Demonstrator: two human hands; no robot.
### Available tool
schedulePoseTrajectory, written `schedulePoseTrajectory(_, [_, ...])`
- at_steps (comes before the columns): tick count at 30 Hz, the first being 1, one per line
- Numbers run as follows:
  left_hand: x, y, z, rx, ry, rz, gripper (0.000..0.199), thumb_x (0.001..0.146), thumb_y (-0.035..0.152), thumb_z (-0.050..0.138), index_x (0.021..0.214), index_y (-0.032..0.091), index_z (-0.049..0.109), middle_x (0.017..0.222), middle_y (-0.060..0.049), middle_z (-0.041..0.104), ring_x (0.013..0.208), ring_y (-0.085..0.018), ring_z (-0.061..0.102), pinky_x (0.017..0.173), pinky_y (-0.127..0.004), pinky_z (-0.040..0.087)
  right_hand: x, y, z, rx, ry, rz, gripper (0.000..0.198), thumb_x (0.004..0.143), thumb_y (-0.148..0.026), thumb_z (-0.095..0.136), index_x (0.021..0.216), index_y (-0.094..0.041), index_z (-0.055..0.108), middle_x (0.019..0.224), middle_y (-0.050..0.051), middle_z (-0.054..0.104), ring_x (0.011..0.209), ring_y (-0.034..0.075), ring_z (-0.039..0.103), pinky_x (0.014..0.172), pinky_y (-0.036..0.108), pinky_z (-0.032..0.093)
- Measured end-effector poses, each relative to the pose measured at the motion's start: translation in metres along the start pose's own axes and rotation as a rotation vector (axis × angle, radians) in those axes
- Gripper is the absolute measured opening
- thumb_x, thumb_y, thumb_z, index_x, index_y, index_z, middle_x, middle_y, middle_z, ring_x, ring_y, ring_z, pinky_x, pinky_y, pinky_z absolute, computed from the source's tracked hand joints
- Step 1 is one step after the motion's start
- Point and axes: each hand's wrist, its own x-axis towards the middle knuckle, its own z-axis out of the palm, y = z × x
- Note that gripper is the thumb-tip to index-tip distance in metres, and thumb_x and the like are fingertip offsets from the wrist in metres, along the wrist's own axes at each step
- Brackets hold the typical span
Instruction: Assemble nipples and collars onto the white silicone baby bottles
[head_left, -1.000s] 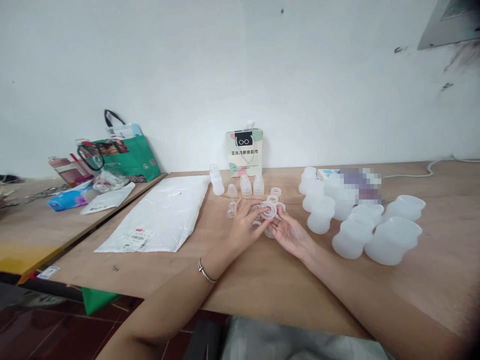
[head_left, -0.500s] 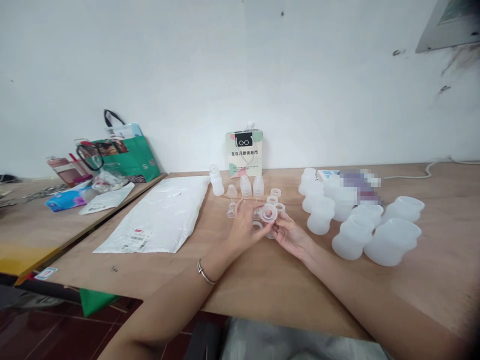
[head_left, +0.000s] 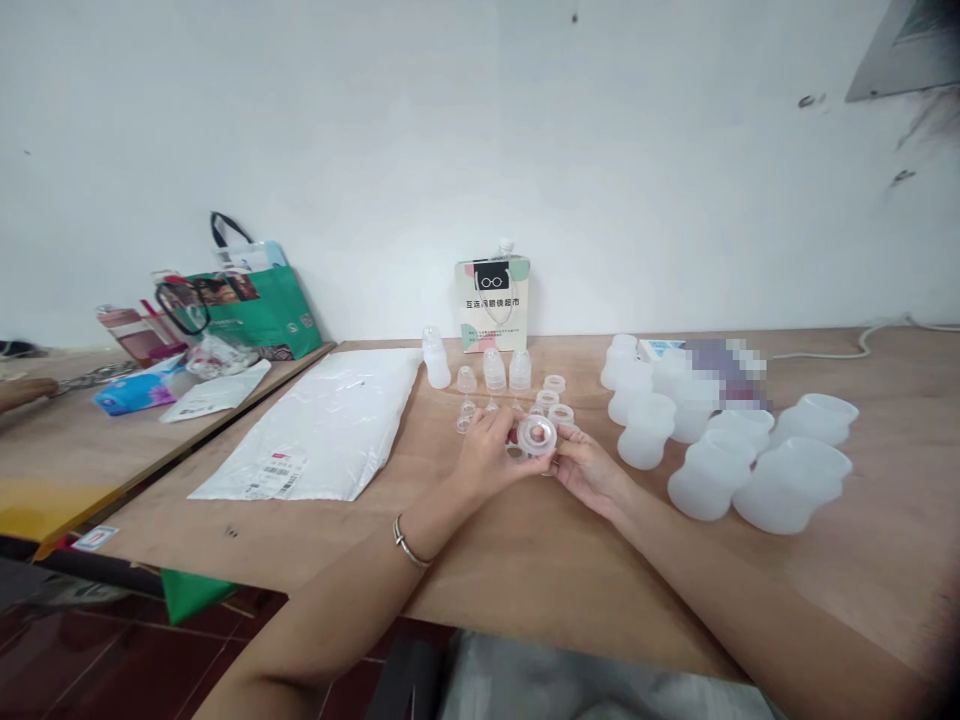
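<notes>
Over the table, both my hands hold a translucent baby bottle collar ring (head_left: 545, 446), its round opening turned toward me. My left hand (head_left: 489, 452) grips it from the left, thumb along the lower rim, and a fingertip shows through the middle. From the right, my right hand (head_left: 592, 472) pinches its edge with bent fingers. Whether a nipple sits inside the ring is hard to make out. Just behind my hands lie more collar rings (head_left: 561, 413), clear nipples (head_left: 466, 378) and domed clear caps (head_left: 520, 370). Some of these are partly hidden by my fingers.
Several frosted bottles (head_left: 646, 432) stand to the right. One capped bottle (head_left: 436, 358) is at the back, beside a paper bag (head_left: 491, 318). A white mailer (head_left: 319, 425) lies left. On the adjoining table are a green bag (head_left: 281, 310) and another person's hand (head_left: 26, 392).
The collar ring has tilted slightly, and a fingertip now shows more plainly through its centre. Another person's hand has come into view at the far left. The camera view has shifted a little.
</notes>
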Motion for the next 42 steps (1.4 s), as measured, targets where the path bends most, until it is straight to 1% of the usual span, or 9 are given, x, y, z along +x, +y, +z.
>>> schedulePoseTrajectory(5, [0.002,0.005,0.0,-0.028,0.034,-0.067,0.031,0.059,0.039,0.067,0.074,0.018,0.05,0.06,0.002,0.056,0.057,-0.012,0.049,0.064,-0.029,0.038,-0.001,0.002,0.002,-0.022,0.022,-0.034,0.013,0.057,-0.018,0.072,0.068,-0.021,0.065,0.066,-0.002,0.065,0.061,0.01,0.055,0.059,0.021,0.04])
schedulePoseTrajectory(15, [0.001,0.016,-0.01,-0.109,0.118,0.053,0.03,0.05,0.035,0.068,0.065,0.019,0.047,0.054,0.004,0.049,0.051,-0.009,0.043,0.054,-0.026,0.04,-0.004,0.004,0.002,-0.032,-0.029,0.02,0.016,0.052,-0.02,0.076,0.061,-0.018,0.063,0.059,-0.003,0.062,0.058,0.009,0.053,0.062,0.022,0.042])
schedulePoseTrajectory(19, [0.003,0.014,-0.011,-0.063,0.18,0.136,0.028,0.052,0.034,0.068,0.068,0.019,0.049,0.056,0.003,0.054,0.051,-0.01,0.044,0.057,-0.028,0.041,-0.005,0.003,0.003,-0.01,-0.026,0.027,0.017,0.053,-0.019,0.076,0.066,-0.019,0.065,0.063,-0.002,0.064,0.063,0.011,0.056,0.064,0.023,0.043])
schedulePoseTrajectory(22, [0.005,0.014,-0.012,-0.065,0.188,0.111,0.027,0.056,0.035,0.067,0.069,0.018,0.05,0.06,0.001,0.057,0.055,-0.012,0.048,0.059,-0.03,0.041,-0.005,0.004,0.003,0.022,-0.024,0.033,0.017,0.054,-0.018,0.075,0.067,-0.02,0.065,0.066,-0.002,0.065,0.065,0.011,0.056,0.065,0.024,0.044])
schedulePoseTrajectory(29, [0.004,0.01,-0.011,-0.14,0.051,-0.011,0.029,0.057,0.034,0.067,0.073,0.018,0.049,0.065,0.001,0.057,0.059,-0.013,0.05,0.064,-0.03,0.041,-0.002,0.008,-0.004,0.01,-0.008,-0.007,0.016,0.058,-0.023,0.075,0.07,-0.021,0.064,0.073,-0.002,0.064,0.067,0.011,0.056,0.065,0.025,0.044])
schedulePoseTrajectory(34, [0.007,0.001,-0.011,-0.168,-0.147,-0.091,0.033,0.062,0.034,0.065,0.086,0.018,0.048,0.081,-0.001,0.059,0.074,-0.016,0.054,0.072,-0.032,0.041,-0.002,0.003,-0.004,-0.131,0.12,-0.204,0.018,0.063,-0.033,0.073,0.072,-0.02,0.065,0.066,-0.001,0.061,0.062,0.011,0.054,0.061,0.025,0.043])
schedulePoseTrajectory(36, [0.008,-0.001,-0.011,-0.157,-0.224,-0.114,0.035,0.065,0.035,0.063,0.091,0.019,0.048,0.088,-0.003,0.06,0.082,-0.018,0.054,0.076,-0.033,0.04,-0.004,0.0,-0.002,-0.252,0.202,-0.328,0.018,0.064,-0.035,0.071,0.074,-0.021,0.065,0.067,0.0,0.061,0.065,0.012,0.054,0.064,0.027,0.043])
schedulePoseTrajectory(38, [0.008,-0.003,-0.011,-0.181,-0.299,-0.121,0.035,0.066,0.036,0.062,0.093,0.019,0.047,0.092,-0.003,0.059,0.085,-0.019,0.054,0.077,-0.034,0.04,-0.008,-0.004,0.0,-0.469,0.254,-0.445,0.016,0.067,-0.036,0.069,0.075,-0.022,0.065,0.073,0.001,0.063,0.069,0.015,0.055,0.068,0.029,0.043])
schedulePoseTrajectory(42, [0.007,-0.005,-0.009,-0.29,-0.365,-0.145,0.034,0.067,0.033,0.063,0.094,0.02,0.048,0.092,-0.002,0.06,0.082,-0.017,0.055,0.076,-0.032,0.041,-0.011,-0.007,0.001,-0.912,0.249,-0.594,0.016,0.074,-0.036,0.061,0.082,-0.024,0.067,0.078,0.002,0.061,0.071,0.016,0.053,0.071,0.031,0.043])
